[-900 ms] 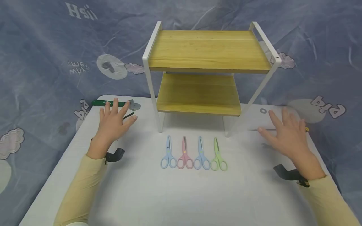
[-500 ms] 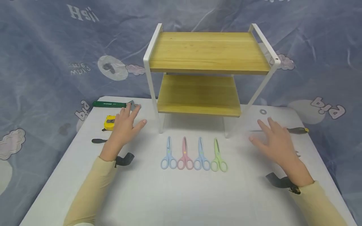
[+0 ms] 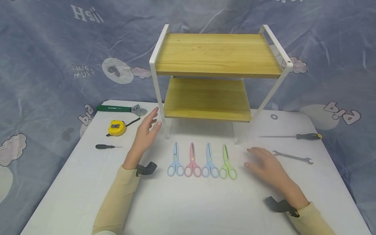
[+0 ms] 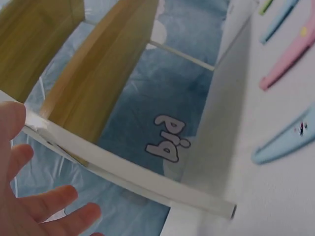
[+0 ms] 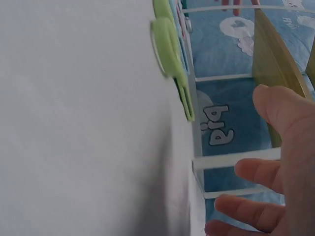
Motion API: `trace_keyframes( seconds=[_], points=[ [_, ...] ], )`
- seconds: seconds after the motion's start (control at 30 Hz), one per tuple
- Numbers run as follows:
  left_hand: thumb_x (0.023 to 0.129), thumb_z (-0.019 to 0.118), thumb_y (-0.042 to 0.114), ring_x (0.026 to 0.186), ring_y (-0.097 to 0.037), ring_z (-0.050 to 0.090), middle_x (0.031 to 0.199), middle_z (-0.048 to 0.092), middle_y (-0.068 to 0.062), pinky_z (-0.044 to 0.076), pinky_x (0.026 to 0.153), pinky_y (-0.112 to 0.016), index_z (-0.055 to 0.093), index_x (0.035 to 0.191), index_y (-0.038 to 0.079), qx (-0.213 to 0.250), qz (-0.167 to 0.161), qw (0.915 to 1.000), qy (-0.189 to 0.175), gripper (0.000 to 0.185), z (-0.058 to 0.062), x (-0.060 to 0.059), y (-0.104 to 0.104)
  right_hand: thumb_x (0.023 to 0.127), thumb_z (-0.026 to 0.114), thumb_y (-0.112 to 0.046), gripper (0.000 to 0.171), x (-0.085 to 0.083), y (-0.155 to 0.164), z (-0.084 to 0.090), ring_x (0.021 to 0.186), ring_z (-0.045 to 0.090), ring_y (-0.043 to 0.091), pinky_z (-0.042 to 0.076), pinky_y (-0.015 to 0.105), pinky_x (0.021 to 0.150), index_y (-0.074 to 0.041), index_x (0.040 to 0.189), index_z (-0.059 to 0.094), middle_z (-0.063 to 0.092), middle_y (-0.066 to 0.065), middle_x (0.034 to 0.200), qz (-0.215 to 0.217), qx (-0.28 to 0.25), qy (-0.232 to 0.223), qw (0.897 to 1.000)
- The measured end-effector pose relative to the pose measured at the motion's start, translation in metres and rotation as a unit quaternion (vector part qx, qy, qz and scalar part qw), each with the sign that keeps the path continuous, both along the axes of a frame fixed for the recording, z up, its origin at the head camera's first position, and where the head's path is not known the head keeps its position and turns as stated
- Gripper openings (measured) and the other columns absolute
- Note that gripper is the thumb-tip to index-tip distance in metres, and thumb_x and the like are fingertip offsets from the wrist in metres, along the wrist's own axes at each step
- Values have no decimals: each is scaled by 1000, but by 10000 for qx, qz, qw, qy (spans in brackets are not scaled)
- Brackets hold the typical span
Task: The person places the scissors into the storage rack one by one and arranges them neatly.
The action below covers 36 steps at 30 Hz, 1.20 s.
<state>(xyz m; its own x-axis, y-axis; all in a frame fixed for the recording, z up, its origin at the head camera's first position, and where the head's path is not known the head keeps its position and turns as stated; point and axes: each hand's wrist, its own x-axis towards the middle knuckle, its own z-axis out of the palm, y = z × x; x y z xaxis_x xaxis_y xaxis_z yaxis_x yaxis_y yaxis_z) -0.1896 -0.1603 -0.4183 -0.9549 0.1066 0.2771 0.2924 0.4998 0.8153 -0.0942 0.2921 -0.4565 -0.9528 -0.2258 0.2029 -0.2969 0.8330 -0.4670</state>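
Four small scissors lie in a row on the white table (image 3: pixel 188 209) before a two-tier wooden shelf (image 3: pixel 217 55): light blue scissors (image 3: pixel 175 160), pink scissors (image 3: pixel 192 160), blue scissors (image 3: pixel 209 161) and green scissors (image 3: pixel 226 162). My left hand (image 3: pixel 148 129) hovers with straight fingers just left of the shelf's white front leg (image 4: pixel 128 174), holding nothing. My right hand (image 3: pixel 262 163) hovers, fingers spread and empty, just right of the green scissors (image 5: pixel 170 54). The left wrist view shows the pink scissors (image 4: pixel 290 54) and light blue scissors (image 4: pixel 288 142) blurred.
On the table's left lie a green-handled tool (image 3: pixel 120 108), a yellow tape measure (image 3: pixel 117 127) and a small black screwdriver (image 3: pixel 107 147). On the right lie a long screwdriver (image 3: pixel 293 136), a wrench (image 3: pixel 292 157) and a small ring (image 3: pixel 274 116). A blue printed cloth (image 3: pixel 44 58) hangs behind.
Both hands have moved inward from the table's sides toward the scissors. The left hand uncovered the tape measure and small screwdriver; the right hand uncovered the long screwdriver and wrench.
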Motion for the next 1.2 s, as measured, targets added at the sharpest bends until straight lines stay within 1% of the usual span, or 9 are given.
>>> trace_keyframes(
  seconds=[0.1,0.23,0.33,0.47,0.6,0.73,0.87,1.03,1.2],
  points=[
    [108,49,25,137,-39,54,158,45,-16,45,115,-56,33,160,19,352,-47,9993,-74,55,2,0,7,87,80,-28,50,3,-8,-8,120,61,39,47,57,103,-5,129,66,68,18,127,117,-45,-65,9999],
    [109,45,23,139,-37,53,157,47,-14,46,114,-53,37,158,15,792,24,9967,-146,51,4,-1,18,83,84,-30,46,6,-17,-14,98,69,23,57,44,86,-11,123,71,75,4,108,212,-65,-134,9997],
    [109,43,20,132,-37,58,151,53,-16,49,112,-51,43,154,9,1178,-2,9930,-76,46,3,-3,26,80,86,-31,44,7,-21,-17,82,63,10,55,32,73,-13,118,74,72,-5,92,353,-123,-144,9992],
    [109,42,17,114,-39,68,130,66,-22,55,104,-46,53,145,4,1624,46,9867,79,40,2,-6,36,76,89,-30,43,7,-23,-21,78,56,2,51,27,70,-14,113,75,68,-10,86,544,-155,-61,9984],
    [110,42,21,99,-29,72,113,71,-24,59,95,-39,63,133,2,2036,479,9778,149,36,2,-7,46,72,90,-25,37,7,-25,-25,83,63,5,56,32,77,-16,106,77,73,-8,92,813,-281,107,9962],
    [110,44,24,88,-11,72,104,72,-25,60,88,-29,67,123,0,2400,799,9672,243,36,1,-9,53,69,92,-20,31,5,-27,-28,87,67,10,58,35,82,-20,96,76,72,-11,92,1073,-397,341,9928],
    [110,45,24,83,-2,69,99,72,-26,59,86,-23,67,120,-1,2492,838,9643,312,35,0,-10,56,68,92,-22,30,7,-31,-33,88,64,8,56,35,81,-26,92,75,68,-15,93,1100,-344,328,9928],
    [109,47,20,83,-2,70,96,70,-25,60,85,-22,66,120,-3,2538,751,9638,333,32,-4,-9,56,65,93,-23,29,9,-35,-39,89,63,10,56,38,82,-27,88,76,66,-13,94,1143,-270,490,9919],
    [108,48,16,80,-3,70,85,72,-10,60,82,-22,65,119,-6,2701,702,9595,384,30,-3,-7,55,63,92,-22,26,8,-36,-40,89,63,12,55,39,81,-28,81,74,66,-11,94,1188,-136,793,9897]
  ],
)
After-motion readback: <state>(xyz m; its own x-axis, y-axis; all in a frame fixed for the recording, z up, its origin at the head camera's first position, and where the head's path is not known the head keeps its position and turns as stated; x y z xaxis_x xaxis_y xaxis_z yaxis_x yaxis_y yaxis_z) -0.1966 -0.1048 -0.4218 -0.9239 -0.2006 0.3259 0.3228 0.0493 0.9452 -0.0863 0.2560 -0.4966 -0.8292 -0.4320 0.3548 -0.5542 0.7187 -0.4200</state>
